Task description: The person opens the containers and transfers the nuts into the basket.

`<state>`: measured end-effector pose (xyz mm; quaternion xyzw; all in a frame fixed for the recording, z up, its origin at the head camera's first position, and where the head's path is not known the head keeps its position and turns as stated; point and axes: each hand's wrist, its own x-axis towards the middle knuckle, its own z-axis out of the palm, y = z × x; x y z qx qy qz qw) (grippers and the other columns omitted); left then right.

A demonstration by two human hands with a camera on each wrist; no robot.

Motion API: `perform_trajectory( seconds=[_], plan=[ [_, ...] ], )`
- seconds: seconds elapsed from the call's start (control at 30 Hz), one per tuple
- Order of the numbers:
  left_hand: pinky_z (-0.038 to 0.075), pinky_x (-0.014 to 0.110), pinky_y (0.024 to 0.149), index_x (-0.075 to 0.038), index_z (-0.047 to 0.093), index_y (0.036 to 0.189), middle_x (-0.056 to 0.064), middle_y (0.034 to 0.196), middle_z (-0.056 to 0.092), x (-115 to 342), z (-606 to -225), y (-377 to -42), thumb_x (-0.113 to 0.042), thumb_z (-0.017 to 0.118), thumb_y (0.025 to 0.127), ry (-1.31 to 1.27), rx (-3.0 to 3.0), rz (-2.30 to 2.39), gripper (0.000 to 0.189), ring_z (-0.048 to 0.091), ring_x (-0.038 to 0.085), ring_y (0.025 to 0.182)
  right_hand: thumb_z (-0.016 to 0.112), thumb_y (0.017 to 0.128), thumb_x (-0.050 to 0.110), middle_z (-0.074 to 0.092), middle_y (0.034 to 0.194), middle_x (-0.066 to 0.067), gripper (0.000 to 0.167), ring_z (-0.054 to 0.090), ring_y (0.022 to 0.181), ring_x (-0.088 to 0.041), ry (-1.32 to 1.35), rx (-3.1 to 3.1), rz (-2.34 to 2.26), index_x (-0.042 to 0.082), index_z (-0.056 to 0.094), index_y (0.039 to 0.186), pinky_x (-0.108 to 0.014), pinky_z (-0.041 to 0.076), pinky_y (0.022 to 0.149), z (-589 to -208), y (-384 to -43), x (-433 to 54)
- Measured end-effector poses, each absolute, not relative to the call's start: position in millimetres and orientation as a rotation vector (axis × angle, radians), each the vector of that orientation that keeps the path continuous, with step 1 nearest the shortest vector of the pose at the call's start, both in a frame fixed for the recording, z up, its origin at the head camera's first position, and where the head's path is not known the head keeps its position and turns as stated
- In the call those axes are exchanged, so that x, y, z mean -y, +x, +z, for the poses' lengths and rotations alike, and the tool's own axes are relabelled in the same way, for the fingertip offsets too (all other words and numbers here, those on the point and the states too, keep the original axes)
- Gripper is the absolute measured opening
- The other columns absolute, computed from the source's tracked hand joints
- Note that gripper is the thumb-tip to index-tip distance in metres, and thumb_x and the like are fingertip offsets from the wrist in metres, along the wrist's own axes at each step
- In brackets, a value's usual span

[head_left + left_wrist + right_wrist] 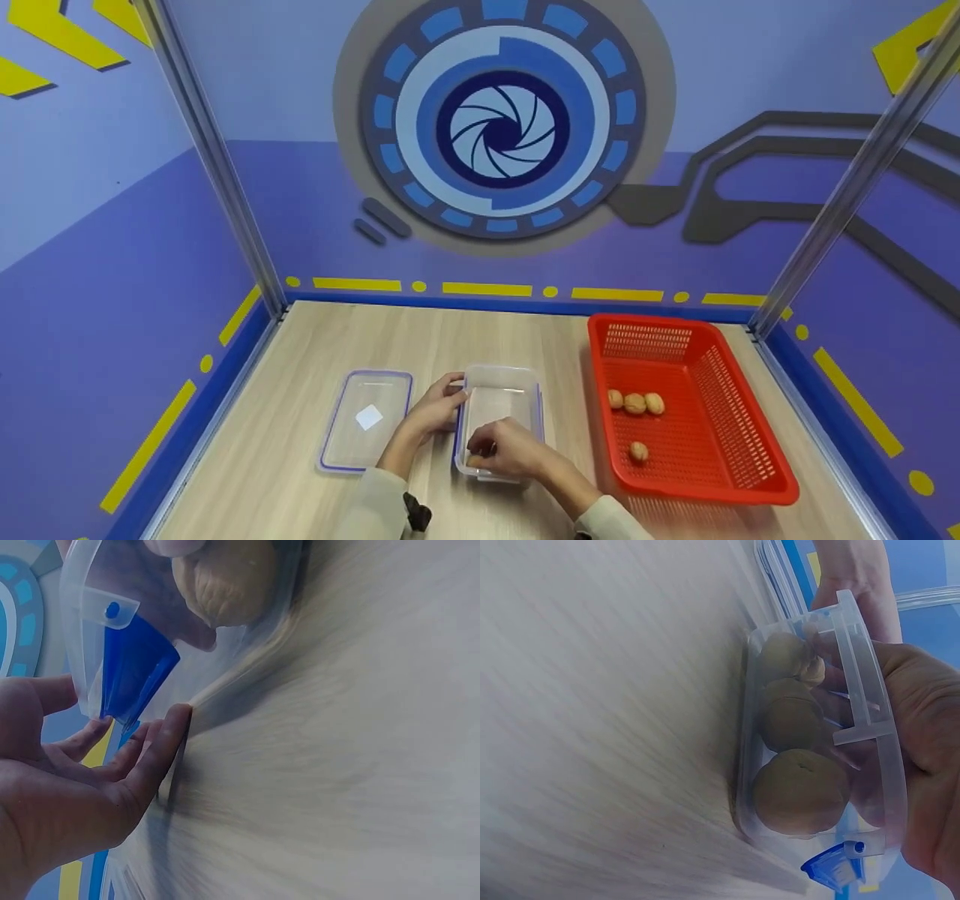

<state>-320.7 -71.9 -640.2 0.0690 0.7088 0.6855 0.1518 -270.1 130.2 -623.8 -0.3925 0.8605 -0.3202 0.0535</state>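
Observation:
A clear plastic box (501, 379) with blue latch flaps stands lidless on the table. At its left rim my left hand (436, 405) holds it, thumb on the rim and fingers along the outer side beside a blue latch flap (139, 664). Reaching over the near wall, my right hand (514, 448) has curled fingers inside the box, around a walnut (225, 581) in the near left corner. Through the translucent wall several walnuts show, lined up on the bottom, among them a large walnut (800, 791). The wall and the other walnuts partly hide the right fingertips.
A clear lid (352, 442) with a blue seal and a white sticker lies left of the left hand. On the right stands a red perforated basket (690, 442) with a walnut (638, 451) and several more inside. Blue panels and metal posts enclose the table.

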Motion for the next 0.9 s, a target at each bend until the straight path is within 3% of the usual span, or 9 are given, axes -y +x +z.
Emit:
perform_trajectory(
  seconds=[0.2, 0.6, 0.9],
  plan=[
    [0.058, 0.045, 0.090, 0.000, 0.040, 0.157, 0.030, 0.148, 0.051, 71.4, -639.0, -320.7, -0.013, 0.053, 0.111, 0.181, -2.043, 1.951, 0.050, 0.059, 0.046, 0.128, 0.084, 0.089, 0.009, 0.073, 0.081, 0.003, 0.008, 0.059, 0.072, 0.000, -1.147, -2.643, -0.970, 0.007, 0.079, 0.094, -0.015, 0.049, 0.067, -624.1, -269.3, -131.1],
    [0.060, 0.045, 0.086, 0.001, 0.040, 0.156, 0.033, 0.147, 0.050, 72.1, -640.5, -321.9, -0.011, 0.051, 0.111, 0.188, -2.028, 1.971, 0.048, 0.060, 0.048, 0.126, 0.086, 0.085, 0.012, 0.074, 0.087, -0.005, 0.019, 0.070, 0.079, -0.015, -1.178, -2.753, -0.990, 0.003, 0.076, 0.098, -0.020, 0.054, 0.073, -625.1, -266.7, -129.8],
    [0.061, 0.044, 0.085, 0.001, 0.041, 0.155, 0.034, 0.147, 0.050, 73.4, -639.8, -320.4, -0.016, 0.055, 0.111, 0.217, -1.996, 1.992, 0.049, 0.063, 0.047, 0.122, 0.082, 0.086, 0.010, 0.074, 0.096, -0.004, 0.019, 0.068, 0.087, -0.010, -1.154, -2.776, -0.986, 0.003, 0.076, 0.102, -0.023, 0.056, 0.078, -628.3, -266.5, -131.4]
  ],
)
